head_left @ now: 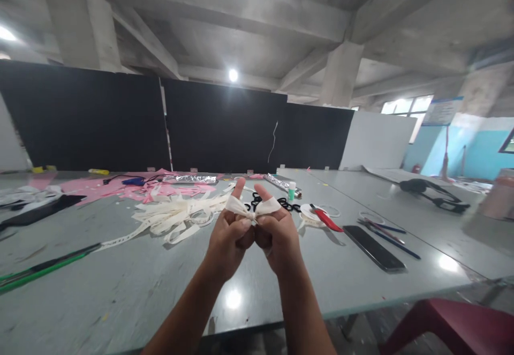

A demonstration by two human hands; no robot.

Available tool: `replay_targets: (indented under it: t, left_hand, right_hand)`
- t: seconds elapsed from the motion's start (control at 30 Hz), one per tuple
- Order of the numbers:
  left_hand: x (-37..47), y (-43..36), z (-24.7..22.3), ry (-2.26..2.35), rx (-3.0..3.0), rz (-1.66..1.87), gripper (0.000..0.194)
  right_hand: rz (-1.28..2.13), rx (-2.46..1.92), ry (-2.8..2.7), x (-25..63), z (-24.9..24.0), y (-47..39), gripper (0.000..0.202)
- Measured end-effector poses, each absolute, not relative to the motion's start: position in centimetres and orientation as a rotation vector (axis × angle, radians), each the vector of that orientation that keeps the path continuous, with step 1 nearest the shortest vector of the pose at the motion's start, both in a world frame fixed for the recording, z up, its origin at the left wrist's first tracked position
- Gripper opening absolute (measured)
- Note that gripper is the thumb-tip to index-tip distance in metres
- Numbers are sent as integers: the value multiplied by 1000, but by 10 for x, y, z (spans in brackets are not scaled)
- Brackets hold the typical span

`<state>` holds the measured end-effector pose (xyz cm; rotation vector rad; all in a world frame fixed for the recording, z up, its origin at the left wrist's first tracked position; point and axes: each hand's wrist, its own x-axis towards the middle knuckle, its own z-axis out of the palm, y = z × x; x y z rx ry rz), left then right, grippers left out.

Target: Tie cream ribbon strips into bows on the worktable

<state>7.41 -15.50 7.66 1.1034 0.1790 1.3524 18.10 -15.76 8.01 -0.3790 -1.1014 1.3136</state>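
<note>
Just above the table, my left hand (229, 240) and my right hand (279, 237) are side by side, holding a cream ribbon bow (251, 216) between them. Each index finger points up through a loop of the bow, while the thumbs pinch close to its central knot. The other fingers are curled beneath. To the left of my hands lies a tangled heap of cream ribbon (180, 216) with printed lettering. Behind my hands are black loops (284, 204), partly hidden, and a glue stick (292, 190) standing upright.
On the grey table (160, 301), a phone (374, 248), pens (393, 237) and a red-handled tool (329, 220) lie to the right. Pink scraps (160, 189) and foil strips lie further back. A green-edged strip (48, 269) is at the left. A maroon chair (450, 323) stands front right.
</note>
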Motion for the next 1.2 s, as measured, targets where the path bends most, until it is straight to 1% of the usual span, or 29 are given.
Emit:
replay_targets:
  t: [0.1,0.27,0.5,0.7,0.87,0.93,1.03,1.2]
  left_hand:
    - [74,-165,70,126,1051,1323,78]
    - [70,-175,61,45,999,1235,79]
    - [72,-186,66,40,1003,1353,79]
    - [57,-209,73,255,1119,1306,80]
    - [50,-209,70,116,1060,1324,76]
    - [47,-204,67,155,1094,1307,74]
    - [38,-199,64,366,1248,1301,64]
    - [26,-194,68,657,1633,1320,26]
  right_hand:
    - [1349,-362,-1014,180,76,-170,71]
    - [1448,-207,-996,181,68,-180,65]
    - [1381,-234,-1051,178,65,-189,71]
    - [1363,-262,-1090,178,68,-215,67]
    - [1428,-161,-1092,171,62,-209,70]
    - [1436,-165,-1170,174,63,-204,73]
    - [1358,-296,-1317,185,68,-202,70]
    - [1160,-503,-1474,196,77,-208,58]
